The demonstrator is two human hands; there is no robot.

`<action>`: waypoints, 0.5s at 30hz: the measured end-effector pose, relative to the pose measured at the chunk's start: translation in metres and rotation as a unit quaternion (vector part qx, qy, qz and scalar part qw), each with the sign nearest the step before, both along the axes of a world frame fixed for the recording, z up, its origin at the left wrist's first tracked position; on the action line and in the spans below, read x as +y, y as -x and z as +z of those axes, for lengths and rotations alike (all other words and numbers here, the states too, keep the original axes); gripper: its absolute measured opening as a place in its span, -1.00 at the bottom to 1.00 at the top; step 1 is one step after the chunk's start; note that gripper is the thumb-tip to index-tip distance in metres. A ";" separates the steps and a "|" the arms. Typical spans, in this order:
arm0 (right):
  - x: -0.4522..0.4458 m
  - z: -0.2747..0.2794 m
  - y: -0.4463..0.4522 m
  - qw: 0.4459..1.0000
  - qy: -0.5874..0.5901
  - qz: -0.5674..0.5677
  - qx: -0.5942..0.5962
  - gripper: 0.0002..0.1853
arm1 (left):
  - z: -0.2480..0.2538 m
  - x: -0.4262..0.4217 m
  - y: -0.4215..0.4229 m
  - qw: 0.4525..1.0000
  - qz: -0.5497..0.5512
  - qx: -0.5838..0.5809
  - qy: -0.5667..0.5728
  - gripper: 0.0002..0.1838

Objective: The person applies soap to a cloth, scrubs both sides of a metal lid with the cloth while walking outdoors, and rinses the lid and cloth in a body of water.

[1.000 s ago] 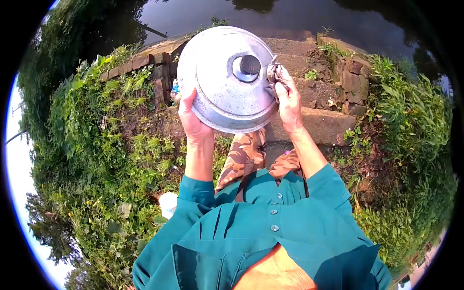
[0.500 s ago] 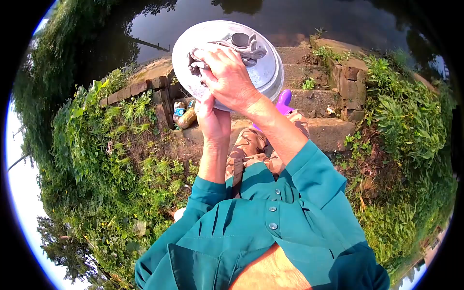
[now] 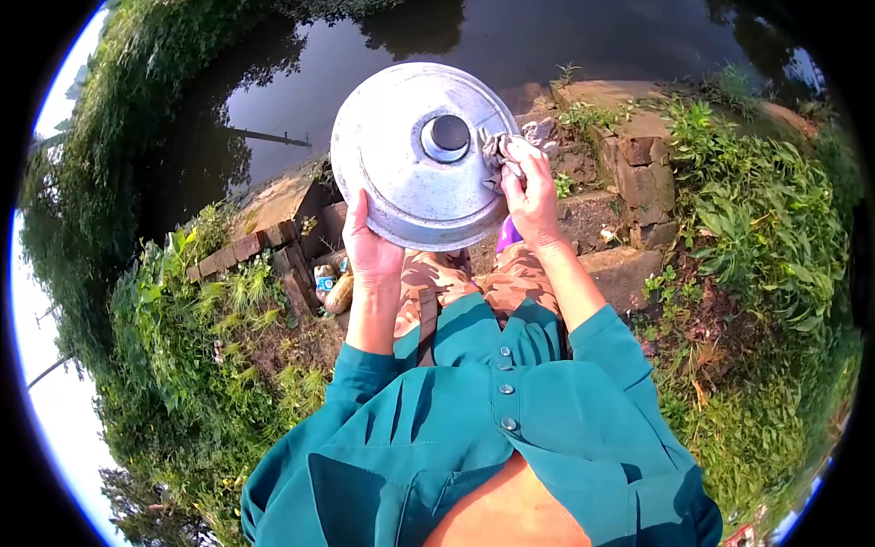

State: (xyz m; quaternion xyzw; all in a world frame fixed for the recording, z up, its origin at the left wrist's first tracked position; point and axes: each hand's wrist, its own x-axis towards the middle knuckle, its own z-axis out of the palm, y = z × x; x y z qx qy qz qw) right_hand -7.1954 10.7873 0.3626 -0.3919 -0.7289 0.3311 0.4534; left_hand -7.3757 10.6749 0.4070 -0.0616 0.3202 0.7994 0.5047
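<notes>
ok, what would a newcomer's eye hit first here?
The round silvery lid with its dark knob, upper middle, its lower-left edge in the left hand. Next, the crumpled grey cloth in the right hand, against the lid's right side. Then the teal shirt filling the lower middle.

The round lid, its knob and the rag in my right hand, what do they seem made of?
Lid: probably aluminium, given its silvery-grey, speckled, dull surface. Knob: smooth and dark, perhaps plastic, though I can't be sure. Rag: likely cloth, grey and matte, bunched in soft folds.
</notes>
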 end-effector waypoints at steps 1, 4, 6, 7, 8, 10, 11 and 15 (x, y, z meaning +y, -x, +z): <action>0.011 -0.004 -0.009 0.995 0.075 -0.016 0.058 -0.71 | -0.003 0.004 -0.002 1.000 -0.010 -0.001 0.018 -0.53; 0.048 0.008 -0.019 0.916 0.290 0.016 0.275 -0.72 | -0.018 0.030 0.002 0.997 -0.011 0.036 0.069 -0.52; 0.057 0.021 -0.019 0.951 0.189 0.040 0.240 -0.69 | -0.026 0.047 0.001 0.997 -0.024 0.026 0.065 -0.53; 0.062 0.017 -0.018 0.976 0.113 0.063 0.172 -0.68 | -0.029 0.058 0.000 0.997 -0.060 0.011 0.048 -0.54; 0.065 0.011 -0.016 0.990 0.038 0.086 0.103 -0.67 | -0.037 0.068 0.002 0.995 -0.095 -0.003 0.032 -0.54; 0.076 -0.007 -0.005 0.995 -0.067 0.078 0.015 -0.62 | -0.062 0.087 0.004 0.989 -0.129 -0.008 0.068 -0.51; 0.083 -0.023 0.002 0.995 -0.073 0.060 -0.016 -0.62 | -0.071 0.097 0.003 0.986 -0.143 0.031 0.075 -0.53; 0.102 -0.118 0.029 0.973 0.152 -0.051 0.166 -0.74 | -0.130 0.131 0.028 0.944 -0.277 0.172 0.047 -0.58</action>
